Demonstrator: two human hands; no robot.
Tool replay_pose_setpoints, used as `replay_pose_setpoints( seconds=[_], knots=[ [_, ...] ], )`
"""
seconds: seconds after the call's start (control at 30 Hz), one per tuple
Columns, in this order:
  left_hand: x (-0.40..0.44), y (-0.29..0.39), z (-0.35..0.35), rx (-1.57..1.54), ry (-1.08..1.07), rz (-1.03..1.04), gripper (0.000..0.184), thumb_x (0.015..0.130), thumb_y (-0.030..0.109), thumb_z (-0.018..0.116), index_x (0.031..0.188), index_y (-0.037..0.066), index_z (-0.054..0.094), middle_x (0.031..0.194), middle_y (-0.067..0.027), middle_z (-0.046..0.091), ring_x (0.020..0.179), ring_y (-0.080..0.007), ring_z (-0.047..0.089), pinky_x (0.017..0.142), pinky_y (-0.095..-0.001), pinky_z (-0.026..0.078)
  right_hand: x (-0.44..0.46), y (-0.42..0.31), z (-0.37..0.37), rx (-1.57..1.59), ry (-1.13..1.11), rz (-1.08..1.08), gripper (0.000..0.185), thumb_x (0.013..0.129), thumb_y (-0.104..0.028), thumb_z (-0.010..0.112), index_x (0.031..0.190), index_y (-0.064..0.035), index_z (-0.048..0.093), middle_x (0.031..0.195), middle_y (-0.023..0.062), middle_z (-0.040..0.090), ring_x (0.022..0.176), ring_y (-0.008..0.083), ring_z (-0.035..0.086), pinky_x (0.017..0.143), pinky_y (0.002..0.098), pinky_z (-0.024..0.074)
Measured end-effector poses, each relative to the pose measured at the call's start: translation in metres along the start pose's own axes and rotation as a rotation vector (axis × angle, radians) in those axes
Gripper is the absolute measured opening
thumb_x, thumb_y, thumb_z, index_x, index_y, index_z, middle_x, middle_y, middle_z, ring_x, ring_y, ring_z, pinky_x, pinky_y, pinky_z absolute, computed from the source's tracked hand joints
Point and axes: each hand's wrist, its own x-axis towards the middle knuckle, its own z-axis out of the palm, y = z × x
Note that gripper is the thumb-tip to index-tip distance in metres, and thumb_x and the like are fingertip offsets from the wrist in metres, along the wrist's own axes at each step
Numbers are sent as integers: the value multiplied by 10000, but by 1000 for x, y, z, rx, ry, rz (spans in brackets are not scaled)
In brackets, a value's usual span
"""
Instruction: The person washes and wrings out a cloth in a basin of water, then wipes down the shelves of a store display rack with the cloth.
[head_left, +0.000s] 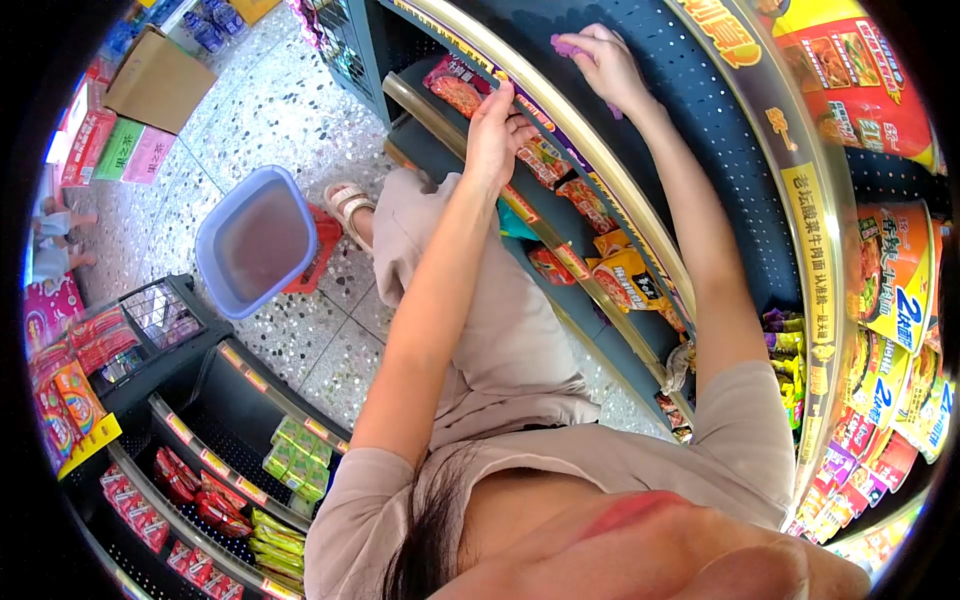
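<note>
My right hand (610,70) presses a purple cloth (568,45) onto a dark perforated shelf (660,165). The fingers are closed over the cloth, and part of it shows beneath the palm. My left hand (492,135) is at the shelf's front edge (570,130), a gold rail with a purple label strip. Its thumb lies against the strip and its fingers curl below, gripping the edge. Bagged instant noodles (545,160) lie on the tier under that hand.
A blue-purple basin (210,245) of murky water stands on a red stool (327,240) to my left. Behind it is an open cardboard box (160,80). Noodle cups (895,270) fill the shelf at right. Another rack with snack packets (300,455) stands at lower left.
</note>
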Motion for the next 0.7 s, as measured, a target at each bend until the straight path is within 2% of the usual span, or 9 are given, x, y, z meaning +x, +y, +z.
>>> replay_pose_setpoints(
  seconds=[0.13, 0.17, 0.27, 0.43, 0.53, 0.63, 0.67, 0.7],
  knots=[
    [-2, 1, 4, -5, 22, 3, 345, 959, 377, 477, 1038, 64, 600, 933, -66, 650, 842, -166, 606, 774, -313, 485, 21, 15, 14, -19, 21, 16, 299, 793, -37, 611, 1075, -119, 669, 922, 103, 601, 885, 285, 587, 798, 350, 471],
    [-3, 3, 6, -19, 31, 5, 326, 961, 363, 481, 1009, 64, 601, 899, -59, 646, 800, -150, 602, 737, -295, 490, 28, 13, 12, -68, -1, 29, 279, 809, -53, 614, 1075, -117, 669, 927, 104, 603, 899, 287, 588, 809, 354, 468],
    [-4, 5, 11, -47, 49, 8, 296, 966, 336, 488, 952, 64, 605, 832, -44, 639, 713, -116, 597, 661, -258, 499, 43, 3, 10, 76, 97, 54, 172, 792, -4, 565, 892, -73, 688, 798, 151, 597, 791, 321, 594, 718, 387, 476],
    [-4, 5, 11, -46, 46, 7, 297, 970, 335, 477, 967, 66, 602, 834, -42, 640, 716, -115, 594, 664, -257, 497, 59, 11, 23, 73, 124, 133, 151, 802, -30, 558, 859, -82, 687, 792, 155, 598, 794, 334, 593, 710, 393, 477],
    [-2, 4, 5, 16, 18, -2, 346, 964, 382, 462, 1058, 76, 593, 939, -58, 651, 849, -162, 601, 764, -310, 481, 61, 9, 27, 38, 142, 187, 141, 808, -53, 562, 848, -95, 690, 813, 156, 599, 814, 336, 590, 718, 400, 476],
    [0, 1, 2, 8, 9, -11, 354, 959, 389, 471, 1082, 77, 584, 961, -68, 648, 875, -166, 600, 782, -313, 476, 58, 3, 25, -28, 161, 210, 130, 808, -72, 575, 852, -105, 693, 837, 159, 602, 844, 340, 587, 742, 415, 471],
    [-1, 2, 1, 3, -2, -25, 373, 953, 402, 477, 1107, 75, 570, 1022, -86, 635, 940, -176, 583, 840, -324, 452, 59, 1, 24, -45, 145, 216, 128, 806, -78, 581, 858, -107, 694, 843, 161, 604, 855, 344, 586, 755, 423, 469],
    [-4, 4, 0, 6, 0, -20, 373, 953, 402, 477, 1107, 75, 570, 1022, -86, 635, 940, -176, 583, 840, -324, 452, 59, -3, 24, -41, 147, 212, 128, 806, -78, 581, 858, -107, 694, 843, 161, 604, 855, 344, 586, 755, 423, 469]
  ],
)
